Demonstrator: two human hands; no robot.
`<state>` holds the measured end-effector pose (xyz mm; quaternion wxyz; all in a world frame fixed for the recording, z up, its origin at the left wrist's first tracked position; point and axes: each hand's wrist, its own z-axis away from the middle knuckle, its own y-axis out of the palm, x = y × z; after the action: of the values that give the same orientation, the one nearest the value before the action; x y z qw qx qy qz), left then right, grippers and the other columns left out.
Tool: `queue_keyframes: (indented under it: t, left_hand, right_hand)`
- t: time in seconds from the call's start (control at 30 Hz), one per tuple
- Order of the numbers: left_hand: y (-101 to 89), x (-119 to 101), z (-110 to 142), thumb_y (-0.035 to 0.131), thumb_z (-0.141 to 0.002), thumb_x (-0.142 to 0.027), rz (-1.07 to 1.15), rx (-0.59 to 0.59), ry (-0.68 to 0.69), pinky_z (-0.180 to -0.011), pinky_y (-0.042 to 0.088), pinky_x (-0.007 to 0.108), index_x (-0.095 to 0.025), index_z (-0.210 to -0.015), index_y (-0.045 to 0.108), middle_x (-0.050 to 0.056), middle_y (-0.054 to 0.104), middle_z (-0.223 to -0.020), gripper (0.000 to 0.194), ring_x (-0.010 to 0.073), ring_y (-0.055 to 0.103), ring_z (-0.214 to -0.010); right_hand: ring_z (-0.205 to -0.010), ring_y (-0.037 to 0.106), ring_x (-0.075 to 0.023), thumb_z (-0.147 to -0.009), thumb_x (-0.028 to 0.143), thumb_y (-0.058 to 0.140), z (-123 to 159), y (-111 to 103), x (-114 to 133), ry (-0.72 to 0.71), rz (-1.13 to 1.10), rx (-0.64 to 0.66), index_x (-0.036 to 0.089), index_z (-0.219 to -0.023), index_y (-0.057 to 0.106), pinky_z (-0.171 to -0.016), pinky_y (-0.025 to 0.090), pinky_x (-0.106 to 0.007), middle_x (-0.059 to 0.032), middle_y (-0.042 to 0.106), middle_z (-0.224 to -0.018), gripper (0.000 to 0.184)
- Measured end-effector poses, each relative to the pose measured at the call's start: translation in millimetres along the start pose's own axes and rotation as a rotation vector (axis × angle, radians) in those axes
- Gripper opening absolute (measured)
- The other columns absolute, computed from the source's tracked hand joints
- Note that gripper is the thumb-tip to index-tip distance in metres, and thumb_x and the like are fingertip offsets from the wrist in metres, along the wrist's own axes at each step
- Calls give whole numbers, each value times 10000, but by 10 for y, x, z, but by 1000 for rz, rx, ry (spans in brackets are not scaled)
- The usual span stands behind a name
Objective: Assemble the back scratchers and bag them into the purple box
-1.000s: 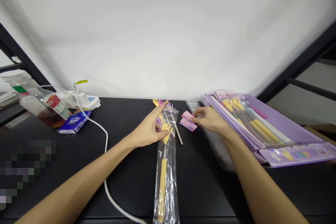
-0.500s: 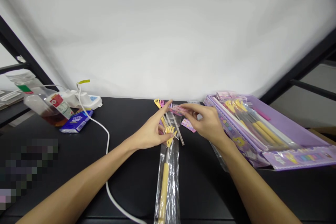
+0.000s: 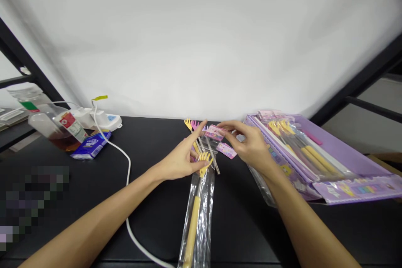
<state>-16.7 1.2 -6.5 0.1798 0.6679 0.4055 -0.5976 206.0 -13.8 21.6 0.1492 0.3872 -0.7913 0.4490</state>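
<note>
A yellow claw-headed back scratcher (image 3: 192, 228) lies in a long clear plastic sleeve (image 3: 205, 217), claw end away from me. My left hand (image 3: 177, 157) is closed on the sleeve at the claw, thumb over it and index finger stretched forward. Between the thumb and fingers of my right hand (image 3: 251, 142) is a pink printed card (image 3: 214, 132), at the sleeve's far end. Another pink card (image 3: 226, 150) lies just below that hand. Beyond my left hand are several loose back scratchers, one with a purple claw (image 3: 194, 124), partly hidden by my fingers.
A purple display box (image 3: 354, 144) holding packed back scratchers stands on the right, with clear plastic beside it. At left are a bottle of brown liquid (image 3: 47, 121), a blue packet (image 3: 91, 145) and a power strip (image 3: 113, 121). A white cable (image 3: 129, 167) crosses the black table.
The card in my right hand has tilted to show more of its printed face. The sleeve's near end has swung slightly left. My left hand has barely moved.
</note>
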Motion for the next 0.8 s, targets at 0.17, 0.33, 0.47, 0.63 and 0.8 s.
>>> queue_keyframes:
  t: [0.17, 0.33, 0.47, 0.63, 0.8]
  left_hand:
    - [14, 25, 8, 740, -825, -244, 9, 22, -18, -426, 485, 200, -501, -1575, 161, 168, 314, -1615, 982, 2, 497, -500]
    - [17, 26, 0, 725, -839, -240, 30, 35, -32, -484, 520, 208, -505, -1580, 103, 152, 354, -1585, 1002, 8, 521, -530]
    - [-3, 18, -16, 725, -844, -242, 23, -10, -4, -516, 533, 203, -500, -1580, 112, 140, 366, -1572, 992, 20, 557, -571]
    - [-9, 47, -17, 740, -841, -257, 55, -65, -2, -535, 562, 229, -519, -1574, 94, 150, 293, -1612, 1011, 45, 627, -599]
    - [-1, 49, -34, 754, -833, -259, 130, -102, -7, -534, 579, 246, -535, -1567, 76, 163, 273, -1618, 1036, 84, 687, -611]
  right_hand:
    - [-862, 691, -214, -886, 320, 653, -13, 41, -23, 90, -81, 23, 228, -1001, 747, -728, 521, -330, -53, 762, -957, 174]
    - [-1108, 640, -257, -872, 380, 696, -4, 81, -17, 12, -82, -21, 242, -925, 778, -843, 551, -361, -98, 665, -1210, 169]
    - [-1066, 671, -238, -882, 375, 688, 5, 76, 20, 49, -189, 97, 242, -1006, 785, -833, 582, -354, -93, 666, -1229, 206]
    - [-836, 699, -185, -856, 315, 706, 10, 82, 38, 150, -279, 234, 236, -1153, 724, -769, 588, -345, -69, 733, -1141, 309]
    - [-908, 703, -191, -868, 370, 709, 3, 64, 8, 157, -411, 84, 235, -1186, 577, -795, 568, -328, -55, 731, -1045, 370]
